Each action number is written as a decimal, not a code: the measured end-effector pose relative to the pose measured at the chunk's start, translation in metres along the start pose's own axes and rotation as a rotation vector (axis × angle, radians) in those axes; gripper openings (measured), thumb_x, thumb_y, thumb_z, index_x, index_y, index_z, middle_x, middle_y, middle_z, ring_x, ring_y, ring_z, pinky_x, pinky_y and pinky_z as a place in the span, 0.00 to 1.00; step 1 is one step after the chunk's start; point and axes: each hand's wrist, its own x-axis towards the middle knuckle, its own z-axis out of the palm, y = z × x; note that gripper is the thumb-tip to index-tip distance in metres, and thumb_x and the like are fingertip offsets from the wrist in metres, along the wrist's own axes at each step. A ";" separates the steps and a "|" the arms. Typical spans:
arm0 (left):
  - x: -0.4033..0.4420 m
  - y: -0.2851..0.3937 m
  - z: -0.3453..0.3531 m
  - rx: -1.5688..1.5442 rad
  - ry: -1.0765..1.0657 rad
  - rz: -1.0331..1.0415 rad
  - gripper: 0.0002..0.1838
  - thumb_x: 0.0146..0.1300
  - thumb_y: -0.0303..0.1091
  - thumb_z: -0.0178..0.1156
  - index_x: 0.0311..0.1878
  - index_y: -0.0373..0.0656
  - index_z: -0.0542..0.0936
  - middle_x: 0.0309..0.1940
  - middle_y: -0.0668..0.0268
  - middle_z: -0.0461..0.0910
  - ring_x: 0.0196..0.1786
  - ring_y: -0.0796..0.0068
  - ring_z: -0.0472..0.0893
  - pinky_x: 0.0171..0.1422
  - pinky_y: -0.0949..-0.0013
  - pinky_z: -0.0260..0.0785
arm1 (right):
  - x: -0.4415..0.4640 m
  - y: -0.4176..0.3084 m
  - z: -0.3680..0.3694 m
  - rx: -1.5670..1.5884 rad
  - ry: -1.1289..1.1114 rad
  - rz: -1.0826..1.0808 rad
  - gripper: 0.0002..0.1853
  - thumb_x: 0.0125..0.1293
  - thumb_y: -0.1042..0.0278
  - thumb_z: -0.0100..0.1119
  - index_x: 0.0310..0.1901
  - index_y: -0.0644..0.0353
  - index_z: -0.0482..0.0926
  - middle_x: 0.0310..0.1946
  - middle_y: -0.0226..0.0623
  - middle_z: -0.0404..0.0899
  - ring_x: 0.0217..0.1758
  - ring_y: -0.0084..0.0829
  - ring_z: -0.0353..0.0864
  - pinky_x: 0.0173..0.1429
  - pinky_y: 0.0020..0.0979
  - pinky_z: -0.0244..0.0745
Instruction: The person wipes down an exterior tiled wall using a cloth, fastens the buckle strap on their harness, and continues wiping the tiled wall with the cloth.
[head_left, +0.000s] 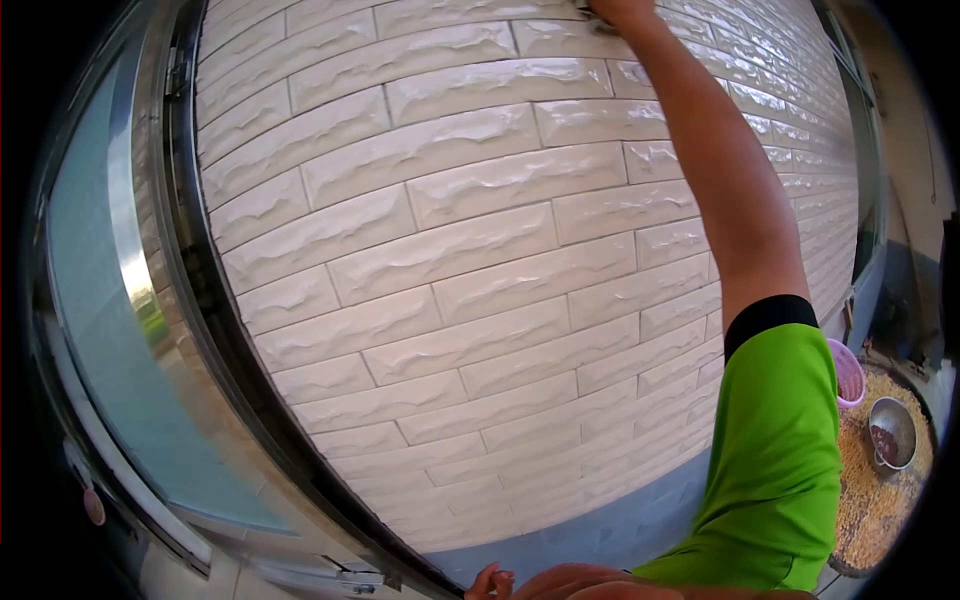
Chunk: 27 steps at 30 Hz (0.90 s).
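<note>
High on a wall of white, rough-faced tiles [480,190], my right hand [625,10] is at the top edge of the view, its arm stretched up in a green sleeve. The fingers are closed round a small greyish object [598,18] against the tiles, mostly cut off by the frame, so its kind does not show. Down at the bottom edge, my left hand [490,582] shows only in part. Its fingers are loosely bent and apart, with nothing visible in them, near the foot of the wall.
On the left stands a metal-framed door with a frosted pane [130,330]. A blue-grey band [590,520] runs along the wall's base. At the right, a metal bowl [893,433] and a pink basket [848,375] sit by a round spread of yellowish grains [865,510].
</note>
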 end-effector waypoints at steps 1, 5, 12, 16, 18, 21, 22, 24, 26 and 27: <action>0.001 -0.001 0.006 -0.003 -0.004 -0.001 0.21 0.76 0.39 0.62 0.67 0.42 0.79 0.44 0.66 0.88 0.42 0.79 0.81 0.45 0.71 0.75 | -0.011 0.026 -0.002 -0.075 -0.112 -0.014 0.09 0.66 0.63 0.58 0.35 0.56 0.86 0.36 0.43 0.86 0.41 0.48 0.85 0.48 0.47 0.80; 0.006 -0.026 0.032 -0.077 -0.057 -0.018 0.20 0.76 0.37 0.62 0.67 0.43 0.80 0.44 0.66 0.88 0.43 0.78 0.81 0.47 0.70 0.76 | -0.054 0.106 -0.023 -0.289 -0.190 -0.141 0.10 0.66 0.64 0.56 0.38 0.55 0.87 0.37 0.42 0.86 0.43 0.44 0.86 0.48 0.45 0.80; 0.013 -0.017 0.064 0.184 -0.132 0.025 0.20 0.76 0.37 0.63 0.67 0.44 0.79 0.39 0.64 0.86 0.41 0.77 0.79 0.48 0.68 0.76 | -0.082 0.131 -0.083 -0.516 -0.664 0.171 0.15 0.72 0.60 0.51 0.44 0.58 0.86 0.42 0.48 0.88 0.44 0.50 0.89 0.44 0.52 0.82; 0.009 -0.022 0.069 -0.065 -0.126 -0.202 0.19 0.76 0.37 0.62 0.66 0.42 0.79 0.34 0.66 0.83 0.38 0.78 0.77 0.45 0.69 0.74 | -0.114 0.148 -0.079 -0.327 -0.475 0.653 0.17 0.66 0.51 0.60 0.50 0.49 0.86 0.46 0.49 0.88 0.51 0.58 0.87 0.53 0.55 0.83; 0.006 -0.015 0.063 -0.277 -0.218 -0.250 0.18 0.77 0.37 0.60 0.64 0.40 0.79 0.31 0.70 0.79 0.36 0.79 0.74 0.42 0.71 0.72 | -0.123 0.146 -0.083 -0.250 -0.467 0.673 0.22 0.70 0.46 0.57 0.58 0.46 0.82 0.48 0.54 0.87 0.50 0.64 0.86 0.56 0.58 0.82; -0.007 0.031 0.056 0.100 -0.256 0.016 0.18 0.78 0.37 0.58 0.64 0.37 0.79 0.31 0.71 0.77 0.35 0.80 0.73 0.41 0.71 0.71 | -0.128 0.104 -0.096 -0.241 -0.418 0.706 0.20 0.67 0.46 0.60 0.53 0.48 0.84 0.46 0.53 0.88 0.50 0.62 0.87 0.55 0.57 0.82; -0.008 0.016 0.054 0.100 -0.249 0.015 0.18 0.78 0.37 0.58 0.64 0.37 0.79 0.31 0.71 0.77 0.35 0.80 0.73 0.41 0.71 0.71 | -0.127 0.090 -0.097 -0.233 -0.438 0.730 0.20 0.67 0.46 0.61 0.52 0.48 0.85 0.46 0.53 0.88 0.49 0.61 0.87 0.55 0.57 0.83; -0.011 -0.030 0.051 -0.015 -0.201 -0.037 0.19 0.78 0.39 0.57 0.63 0.36 0.79 0.31 0.73 0.77 0.35 0.80 0.72 0.41 0.71 0.70 | -0.122 0.056 -0.096 -0.229 -0.396 0.724 0.19 0.67 0.45 0.61 0.50 0.48 0.86 0.44 0.51 0.88 0.47 0.61 0.87 0.52 0.56 0.83; -0.019 0.024 0.035 0.023 -0.226 -0.016 0.18 0.78 0.38 0.57 0.64 0.37 0.79 0.30 0.71 0.77 0.34 0.79 0.73 0.40 0.71 0.70 | -0.113 0.020 -0.095 -0.156 -0.293 0.602 0.19 0.65 0.45 0.63 0.43 0.52 0.88 0.41 0.51 0.88 0.47 0.58 0.87 0.52 0.55 0.83; -0.022 0.047 0.025 0.062 -0.260 0.005 0.18 0.78 0.37 0.58 0.64 0.37 0.79 0.29 0.70 0.78 0.33 0.79 0.73 0.39 0.71 0.70 | -0.104 -0.005 -0.098 -0.147 -0.308 0.588 0.19 0.62 0.47 0.64 0.39 0.57 0.88 0.38 0.51 0.88 0.45 0.57 0.88 0.50 0.54 0.83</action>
